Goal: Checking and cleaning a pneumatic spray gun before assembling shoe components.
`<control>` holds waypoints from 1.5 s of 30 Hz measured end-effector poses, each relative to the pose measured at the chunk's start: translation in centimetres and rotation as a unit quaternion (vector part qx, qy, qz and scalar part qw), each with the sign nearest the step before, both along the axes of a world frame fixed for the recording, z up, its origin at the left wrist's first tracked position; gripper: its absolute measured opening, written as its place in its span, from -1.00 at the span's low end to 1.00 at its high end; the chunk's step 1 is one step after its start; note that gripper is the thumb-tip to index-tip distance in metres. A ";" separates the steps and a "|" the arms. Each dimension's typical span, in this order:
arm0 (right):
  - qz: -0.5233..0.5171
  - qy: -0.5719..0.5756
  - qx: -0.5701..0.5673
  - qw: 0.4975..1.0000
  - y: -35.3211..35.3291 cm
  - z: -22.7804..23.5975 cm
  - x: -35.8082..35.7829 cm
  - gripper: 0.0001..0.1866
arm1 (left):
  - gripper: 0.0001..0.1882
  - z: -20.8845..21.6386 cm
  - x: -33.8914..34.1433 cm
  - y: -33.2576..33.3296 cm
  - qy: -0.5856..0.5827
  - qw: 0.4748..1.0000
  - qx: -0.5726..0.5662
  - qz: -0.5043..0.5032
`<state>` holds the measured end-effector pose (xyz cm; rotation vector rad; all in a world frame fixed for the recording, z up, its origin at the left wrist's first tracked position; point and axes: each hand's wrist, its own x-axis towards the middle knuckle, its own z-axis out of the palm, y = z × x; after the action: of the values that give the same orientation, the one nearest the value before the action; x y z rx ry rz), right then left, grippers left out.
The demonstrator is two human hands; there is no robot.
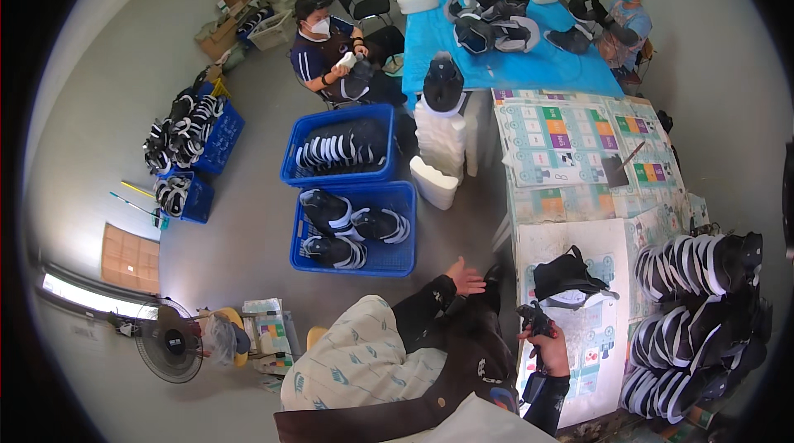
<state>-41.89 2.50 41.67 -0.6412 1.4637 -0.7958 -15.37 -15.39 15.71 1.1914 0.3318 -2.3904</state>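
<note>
My right hand (552,352) is closed around a black hand tool with a red part (538,320), at the near edge of the paper-covered table. Its exact kind does not show. Just beyond the tool lies a black shoe upper with a white edge (569,277), resting on a white board (579,335). My left hand (467,276) is held out over the floor to the left of the table, palm up with fingers apart and nothing in it. Black sleeves cover both forearms.
Stacked black-and-white shoe uppers (691,265) fill the table's right side. A flat scraper-like tool (616,170) lies farther up. Blue crates (351,265) holding uppers stand left. Two masked people sit by a blue-covered table (529,71). A fan (169,340) stands at lower left.
</note>
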 end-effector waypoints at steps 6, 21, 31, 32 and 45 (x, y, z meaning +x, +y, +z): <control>0.059 0.046 -0.025 0.997 -1.9 -1.3 1.2 -0.81 | -0.31 -11.4 10.8 0.9 -0.139 0.965 -0.156 -0.155; 0.116 0.180 -0.238 0.947 -3.6 -2.5 4.1 -0.77 | -0.50 -9.5 14.3 2.1 -0.260 0.958 -0.051 -0.107; 0.116 0.012 -0.109 0.987 -2.3 -2.7 4.0 -0.75 | -0.23 -6.9 9.6 2.1 -0.132 0.981 -0.104 -0.098; 0.097 0.010 -0.078 0.992 -2.2 -1.9 4.0 -0.72 | -0.23 -5.4 8.4 1.8 -0.131 0.980 -0.108 -0.101; 0.026 -0.084 -0.031 0.996 -0.9 -1.1 1.3 -0.78 | 0.03 7.8 -0.4 -3.4 0.178 0.942 -0.285 0.004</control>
<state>-40.63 1.60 40.55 -0.6406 1.2697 -0.8372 -15.82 -18.76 23.46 0.4954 -0.2419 -2.4385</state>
